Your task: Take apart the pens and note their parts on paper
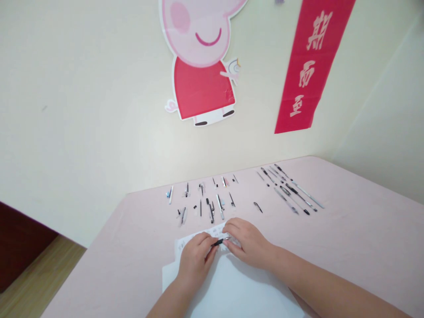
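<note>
Between my two hands, just above the white paper (238,287), lies a short black pen (217,242) with a silvery tip pointing right. My left hand (198,256) is closed, its thumb and fingers pinching the pen's dark end. At the silvery end, my right hand (247,242) is closed too, thumb and forefinger meeting around the tip. Under and behind the hands is a sheet with handwriting (181,244), partly covered by them.
Several pen parts, such as a white pen barrel (171,194), lie in rows behind the paper on the pink tabletop (132,251). Farther right are several whole pens (301,197). A single black pen piece (258,207) sits between the groups. The wall (99,132) rises behind.
</note>
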`<state>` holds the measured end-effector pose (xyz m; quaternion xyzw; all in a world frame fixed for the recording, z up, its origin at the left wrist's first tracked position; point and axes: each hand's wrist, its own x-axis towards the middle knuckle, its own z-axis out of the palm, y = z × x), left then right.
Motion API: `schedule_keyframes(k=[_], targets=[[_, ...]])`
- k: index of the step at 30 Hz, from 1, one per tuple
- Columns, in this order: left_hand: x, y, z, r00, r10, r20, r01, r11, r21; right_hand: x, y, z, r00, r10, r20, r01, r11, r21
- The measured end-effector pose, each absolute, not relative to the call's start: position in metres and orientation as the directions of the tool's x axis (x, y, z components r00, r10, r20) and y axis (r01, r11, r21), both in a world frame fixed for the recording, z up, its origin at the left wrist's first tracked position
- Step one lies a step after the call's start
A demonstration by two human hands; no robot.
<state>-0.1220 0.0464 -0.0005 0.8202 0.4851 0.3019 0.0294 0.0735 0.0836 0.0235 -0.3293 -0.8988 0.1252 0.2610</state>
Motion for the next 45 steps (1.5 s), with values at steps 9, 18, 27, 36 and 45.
schedule_keyframes(k=[9,18,27,36,45], targets=[[-0.12,0.045,-0.004,0.371,0.819,0.438,0.804,-0.519,0.289,0.068,0.081,0.025,-0.773,0.469,0.428,0.528,0.849,0.024],[-0.122,0.044,0.0,0.226,0.777,0.587,0.831,-0.469,0.301,0.081,0.098,0.016,-0.595,0.721,0.354,0.716,0.676,-0.172],[-0.124,0.046,-0.001,0.197,0.812,0.55,0.765,-0.478,0.432,0.085,0.11,0.019,-0.246,0.942,0.23,0.567,0.332,-0.754],[-0.124,0.048,-0.002,0.238,0.849,0.472,0.702,-0.486,0.52,0.062,0.09,0.01,-0.374,0.927,0.022,0.076,0.055,-0.996],[-0.126,0.054,-0.01,0.172,0.906,0.386,0.747,-0.375,0.548,0.051,0.081,0.009,-0.364,0.925,-0.107,0.203,-0.033,-0.979]])
